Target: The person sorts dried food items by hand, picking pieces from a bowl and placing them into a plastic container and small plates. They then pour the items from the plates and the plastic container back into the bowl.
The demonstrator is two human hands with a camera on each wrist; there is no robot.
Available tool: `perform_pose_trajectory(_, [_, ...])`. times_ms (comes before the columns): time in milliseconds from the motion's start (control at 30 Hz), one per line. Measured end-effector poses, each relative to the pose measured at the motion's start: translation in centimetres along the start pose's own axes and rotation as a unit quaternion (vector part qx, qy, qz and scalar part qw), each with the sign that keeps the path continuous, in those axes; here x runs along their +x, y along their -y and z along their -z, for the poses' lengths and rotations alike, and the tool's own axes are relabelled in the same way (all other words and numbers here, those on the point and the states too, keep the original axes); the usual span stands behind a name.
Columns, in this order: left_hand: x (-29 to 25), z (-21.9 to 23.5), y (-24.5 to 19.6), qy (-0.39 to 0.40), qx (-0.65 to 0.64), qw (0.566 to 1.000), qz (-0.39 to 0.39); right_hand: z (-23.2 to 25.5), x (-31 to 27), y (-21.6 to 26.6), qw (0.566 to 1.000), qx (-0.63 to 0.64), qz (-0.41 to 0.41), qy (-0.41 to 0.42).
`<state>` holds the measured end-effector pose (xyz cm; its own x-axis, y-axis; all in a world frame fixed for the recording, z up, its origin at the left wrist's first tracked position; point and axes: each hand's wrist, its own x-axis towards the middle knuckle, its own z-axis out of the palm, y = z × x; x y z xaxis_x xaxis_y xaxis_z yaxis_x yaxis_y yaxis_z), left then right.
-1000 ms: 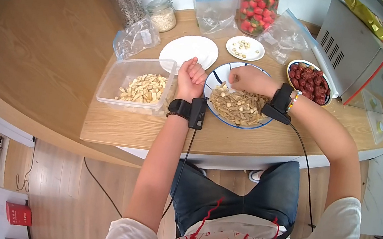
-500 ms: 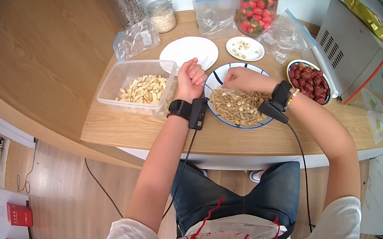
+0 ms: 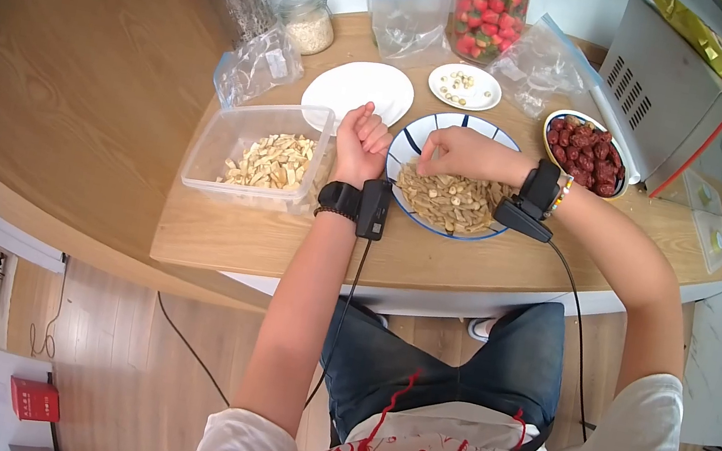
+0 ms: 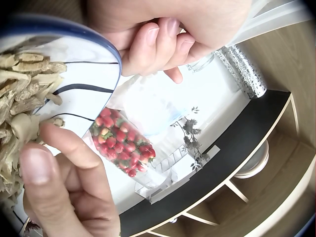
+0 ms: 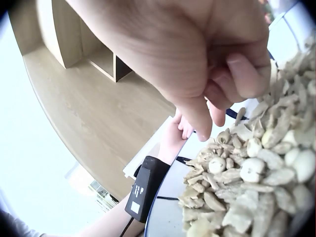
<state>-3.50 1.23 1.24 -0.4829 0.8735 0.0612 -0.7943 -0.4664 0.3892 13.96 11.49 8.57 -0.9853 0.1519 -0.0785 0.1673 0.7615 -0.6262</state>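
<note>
My right hand (image 3: 473, 156) is over a white plate with a blue rim and dark lines (image 3: 405, 142). Its thumb (image 5: 197, 121) and index finger point down at a pile of dried, slender beige pieces (image 3: 446, 203), with a small gap between the tips and nothing seen in it. The other fingers curl toward the palm. Round whitish seeds, like lotus seeds (image 5: 252, 169), lie among the pieces. My left hand (image 3: 361, 147) rests palm up beside the plate's left rim, its fingers loosely curled with nothing visible in them.
Left of my left hand stands a clear plastic box (image 3: 213, 139) of pale chopped pieces. Behind are an empty white plate (image 3: 355, 91), a small dish (image 3: 442, 86) with seeds, and a container of strawberries (image 3: 490, 13). A bowl of red dates (image 3: 587, 156) is at right.
The right hand has shifted slightly over the plate; its thumb and index finger now reach down toward the pile with a gap between them. The left hand has stayed put.
</note>
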Motion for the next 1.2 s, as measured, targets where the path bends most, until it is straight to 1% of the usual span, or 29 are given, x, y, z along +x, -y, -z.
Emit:
perform_pose_trajectory(67, [0.0, -0.1, 0.1, 0.0, 0.005, 1.0, -0.002, -0.9, 0.4, -1.5, 1.0, -0.023, 0.014, -0.008])
perform_pose_trajectory(167, [-0.1, -0.2, 0.0, 0.001, -0.002, 1.0, -0.001, -0.9, 0.0, -0.8, 0.999, -0.029, 0.019, 0.02])
perform_pose_trajectory(267, [-0.2, -0.1, 0.0, 0.011, -0.012, 1.0, 0.001, -0.5, 0.1, -1.5, 0.997, 0.023, 0.063, 0.028])
perform_pose_trajectory(367, [-0.1, 0.1, 0.0, 0.007, -0.009, 1.0, 0.006, 2.4, 0.7, -1.6, 0.988, 0.108, -0.1, -0.038])
perform_pose_trajectory(433, [0.0, 0.0, 0.0, 0.001, -0.005, 1.0, 0.005, 5.0, 1.6, -2.6, 0.976, 0.09, -0.153, -0.126])
perform_pose_trajectory(467, [-0.1, 0.0, 0.0, 0.0, -0.009, 1.0, 0.006, 5.1, 3.6, -7.3, 0.965, 0.057, -0.051, -0.249])
perform_pose_trajectory(533, [-0.2, -0.1, 0.0, 0.0, -0.016, 1.0, 0.007, 6.7, 3.9, -7.5, 0.941, 0.04, -0.115, -0.316])
perform_pose_trajectory(633, [-0.1, -0.1, 0.1, 0.0, -0.012, 1.0, 0.003, 7.7, 5.4, -9.6, 0.95, 0.006, -0.177, -0.258])
perform_pose_trajectory(733, [-0.1, -0.2, 0.1, -0.016, -0.006, 1.0, 0.004, 7.4, 8.4, -13.2, 0.949, -0.102, -0.152, -0.256])
perform_pose_trajectory(767, [-0.1, -0.2, 0.1, -0.019, -0.006, 1.0, 0.003, 7.9, 9.5, -14.2, 0.959, -0.065, -0.188, -0.199])
perform_pose_trajectory(867, [-0.2, -0.2, 0.1, -0.02, -0.006, 1.0, 0.002, 8.7, 9.9, -14.4, 0.983, 0.006, -0.083, -0.163])
perform_pose_trajectory(900, [-0.3, -0.1, 0.1, -0.015, -0.006, 1.0, 0.003, 8.5, 9.5, -13.9, 0.98, 0.029, -0.093, -0.174])
perform_pose_trajectory(1000, [-0.4, 0.0, 0.0, -0.01, 0.01, 1.0, -0.003, 7.8, 7.9, -12.6, 0.965, 0.054, -0.061, -0.251])
perform_pose_trajectory(1067, [-0.7, -0.3, 0.2, -0.014, 0.019, 1.0, -0.014, 7.5, 6.2, -11.9, 0.944, 0.191, -0.024, -0.268])
perform_pose_trajectory(1100, [-1.0, -0.6, 0.1, -0.016, 0.022, 0.999, -0.021, 7.5, 5.5, -11.3, 0.925, 0.259, -0.002, -0.277])
perform_pose_trajectory(1200, [-1.5, -1.5, 0.1, -0.018, 0.047, 0.998, -0.04, 5.5, 1.6, -7.9, 0.854, 0.458, 0.041, -0.243])
